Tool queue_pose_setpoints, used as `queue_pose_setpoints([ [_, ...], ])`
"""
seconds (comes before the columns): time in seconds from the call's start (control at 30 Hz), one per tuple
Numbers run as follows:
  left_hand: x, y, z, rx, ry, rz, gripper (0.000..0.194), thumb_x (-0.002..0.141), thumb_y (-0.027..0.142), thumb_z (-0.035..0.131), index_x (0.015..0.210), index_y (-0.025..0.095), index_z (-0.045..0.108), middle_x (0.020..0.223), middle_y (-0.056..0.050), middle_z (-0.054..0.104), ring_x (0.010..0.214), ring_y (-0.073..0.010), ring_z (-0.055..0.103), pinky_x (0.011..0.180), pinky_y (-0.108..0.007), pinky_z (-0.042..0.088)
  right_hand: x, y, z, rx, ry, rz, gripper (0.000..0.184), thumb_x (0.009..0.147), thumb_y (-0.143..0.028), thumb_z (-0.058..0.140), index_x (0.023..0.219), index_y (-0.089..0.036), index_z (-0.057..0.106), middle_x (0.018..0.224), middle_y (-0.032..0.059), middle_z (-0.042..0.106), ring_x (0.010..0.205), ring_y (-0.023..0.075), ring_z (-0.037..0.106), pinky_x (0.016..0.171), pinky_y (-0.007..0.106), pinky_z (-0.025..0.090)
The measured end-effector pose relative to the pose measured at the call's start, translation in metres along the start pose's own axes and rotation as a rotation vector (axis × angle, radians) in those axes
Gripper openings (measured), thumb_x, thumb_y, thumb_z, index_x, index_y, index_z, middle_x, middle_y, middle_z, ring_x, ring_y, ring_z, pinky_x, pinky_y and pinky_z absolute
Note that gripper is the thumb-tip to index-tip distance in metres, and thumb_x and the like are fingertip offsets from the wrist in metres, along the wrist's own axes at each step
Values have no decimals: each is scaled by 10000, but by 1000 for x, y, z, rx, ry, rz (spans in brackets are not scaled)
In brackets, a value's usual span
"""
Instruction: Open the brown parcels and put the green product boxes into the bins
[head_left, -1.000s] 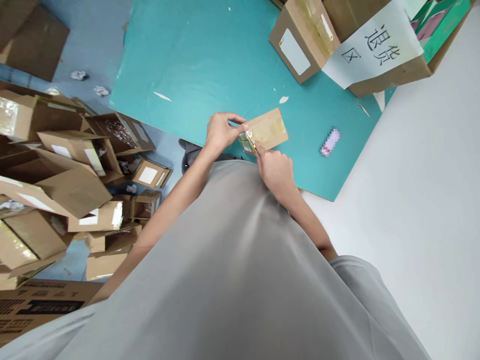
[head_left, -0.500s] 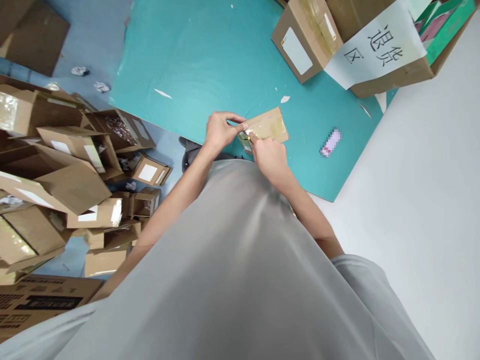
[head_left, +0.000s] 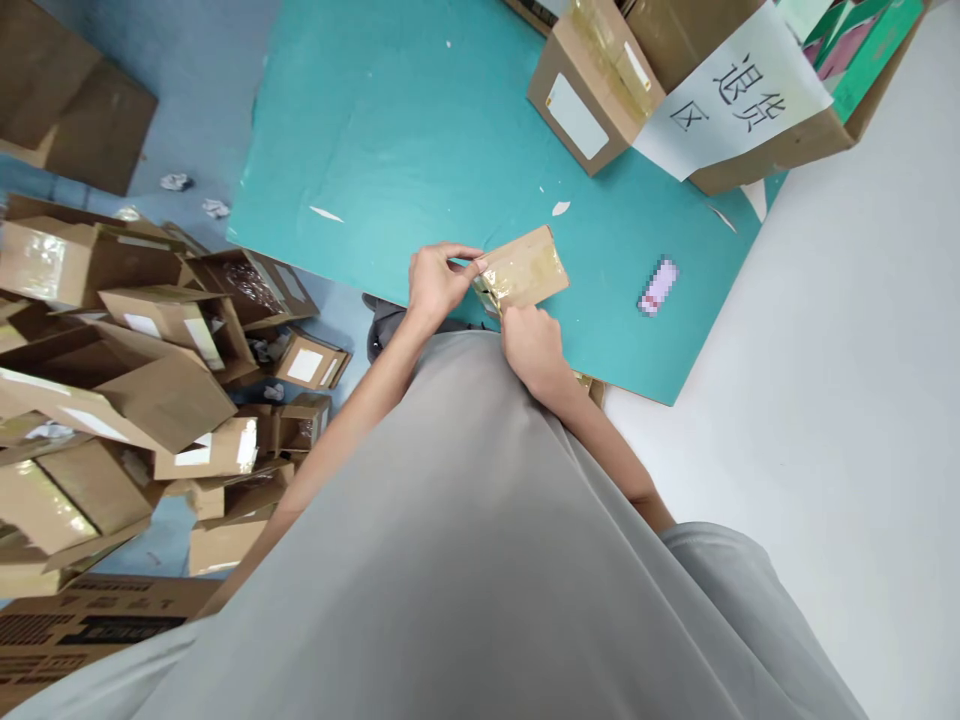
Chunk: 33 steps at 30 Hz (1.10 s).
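A small cardboard box [head_left: 531,268], sealed with shiny clear tape, sits on the green tabletop close to my body. Its left end has a dark gap in the tape. My left hand [head_left: 439,283] grips the box's far left corner between thumb and fingers. Curled closed at the near left edge of the box is my right hand [head_left: 532,345]. Whatever its fingers hold is hidden by the hand; only a thin bit shows near the fingertips.
A taped carton [head_left: 600,95] and a larger box with a handwritten paper sign [head_left: 731,95] stand at the back right of the green table [head_left: 360,130]. A pixelated pinkish item [head_left: 658,286] lies on the right. Several opened cartons [head_left: 142,370] are piled on the floor to the left.
My right hand has drawn down toward my body, along the box's left end, where a gap in the tape now shows. My left hand keeps its hold. The view has shifted slightly.
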<state>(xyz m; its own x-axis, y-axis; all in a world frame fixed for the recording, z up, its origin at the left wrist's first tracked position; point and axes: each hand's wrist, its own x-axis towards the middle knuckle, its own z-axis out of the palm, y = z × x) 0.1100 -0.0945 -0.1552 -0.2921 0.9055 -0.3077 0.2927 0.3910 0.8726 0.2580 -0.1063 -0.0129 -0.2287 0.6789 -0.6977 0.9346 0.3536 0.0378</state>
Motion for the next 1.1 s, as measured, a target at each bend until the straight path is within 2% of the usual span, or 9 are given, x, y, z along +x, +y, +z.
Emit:
queue_pose_setpoints([
  [0.17, -4, 1, 2, -22, -13, 29, 304, 932, 391, 754, 1152, 213, 865, 1205, -80, 859, 934, -221, 792, 938, -340, 624, -18, 13, 6, 59, -3, -2, 466, 1192, -230, 388, 1576, -174, 645, 1296, 210, 813, 1171, 321, 771, 996, 404, 574],
  [0.3, -14, -2, 3, -132, -64, 31, 429, 930, 413, 763, 1294, 189, 796, 1332, -119, 821, 1087, -241, 800, 994, -360, 650, -21, 47, 2, 211, 143, 6, 467, 1204, -349, 412, 1589, -237, 652, 1261, 160, 835, 1111, 336, 778, 958, 397, 545],
  [0.43, -18, -6, 4, -158, -94, 1, 480, 877, 369, 806, 1319, 187, 758, 1391, -137, 782, 1211, -259, 783, 1102, -414, 643, 7, 86, 15, 325, 404, 116, 499, 1212, -371, 336, 1487, -167, 699, 1385, 213, 777, 1201, 332, 753, 988, 397, 539],
  [0.53, -14, -8, 5, -182, -105, -42, 471, 847, 305, 795, 1298, 173, 758, 1371, -144, 789, 1234, -268, 782, 1130, -430, 637, 35, 103, 35, 399, 479, 108, 497, 1204, -365, 329, 1418, -144, 720, 1353, 227, 789, 1222, 335, 747, 1025, 414, 544],
  [0.63, -10, -8, 7, -223, -96, -72, 458, 837, 265, 754, 1285, 171, 762, 1363, -142, 800, 1251, -276, 786, 1135, -443, 637, 50, 103, 51, 447, 517, 107, 529, 1205, -395, 312, 1440, -141, 712, 1356, 236, 797, 1224, 337, 753, 1027, 414, 553],
  [0.73, -7, -8, 9, -242, -94, -80, 435, 822, 262, 735, 1246, 169, 770, 1322, -136, 816, 1214, -275, 800, 1119, -451, 645, 51, 99, 56, 462, 523, 124, 550, 1208, -403, 292, 1474, -140, 696, 1377, 241, 795, 1232, 331, 755, 1018, 397, 553],
  [0.93, 1, -9, 4, -153, -134, -65, 415, 804, 319, 762, 1196, 185, 785, 1246, -114, 840, 1144, -277, 804, 1106, -458, 647, 43, 100, 47, 433, 460, 104, 536, 1203, -366, 293, 1465, -160, 713, 1339, 206, 821, 1178, 326, 766, 976, 360, 526],
  [1.03, 4, 0, 1, -4, -118, 35, 440, 863, 337, 732, 1277, 196, 789, 1352, -141, 809, 1286, -332, 759, 1200, -536, 589, 39, 102, 44, 403, 402, 125, 514, 1201, -374, 325, 1450, -188, 735, 1293, 185, 842, 1101, 335, 783, 935, 354, 514],
  [1.1, 3, 12, 2, 131, -116, 196, 487, 905, 338, 721, 1379, 240, 776, 1533, -144, 732, 1502, -386, 632, 1322, -614, 463, 35, 104, 43, 393, 370, 141, 504, 1200, -373, 347, 1477, -196, 729, 1285, 178, 848, 1084, 335, 788, 922, 347, 506],
])
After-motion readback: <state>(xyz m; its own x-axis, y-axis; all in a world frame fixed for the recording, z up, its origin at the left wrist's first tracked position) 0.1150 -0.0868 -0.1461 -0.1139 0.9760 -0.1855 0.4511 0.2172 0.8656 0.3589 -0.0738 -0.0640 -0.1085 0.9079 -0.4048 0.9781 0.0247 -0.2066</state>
